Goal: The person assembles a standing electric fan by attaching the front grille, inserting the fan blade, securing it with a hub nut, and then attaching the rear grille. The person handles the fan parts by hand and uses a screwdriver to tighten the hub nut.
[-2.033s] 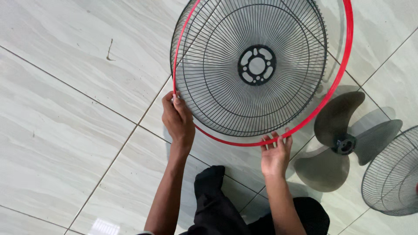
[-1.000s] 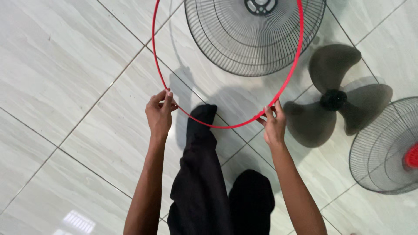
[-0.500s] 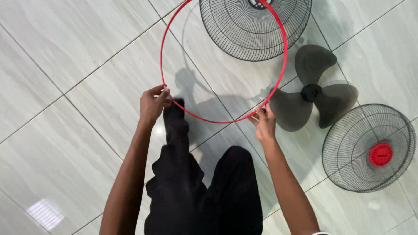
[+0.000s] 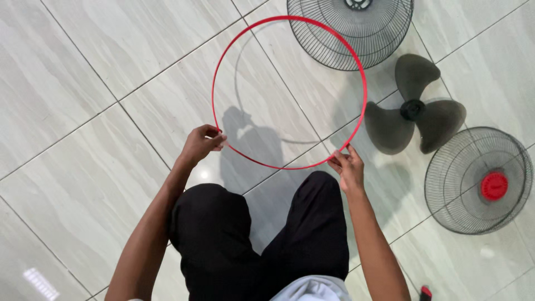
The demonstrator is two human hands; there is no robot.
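A thin red plastic fan-guard ring [image 4: 262,23] hangs in the air in front of me, held at its near edge by both hands. My left hand [image 4: 202,144] pinches the ring at its lower left. My right hand [image 4: 348,165] grips it at the lower right. The ring is free of the black wire rear fan guard [image 4: 384,39], which lies on the tiled floor at the top and is partly cut off by the frame edge.
A dark three-blade fan propeller [image 4: 415,111] lies on the floor to the right. Beyond it sits a black wire front guard with a red centre cap [image 4: 479,181]. My legs in black trousers [image 4: 262,239] fill the bottom middle. A small red-and-black object [image 4: 426,292] shows at the bottom edge.
The red ring has come off the rear guard and moved toward me in both hands. The view has shifted, and the guard now lies on the floor farther away.
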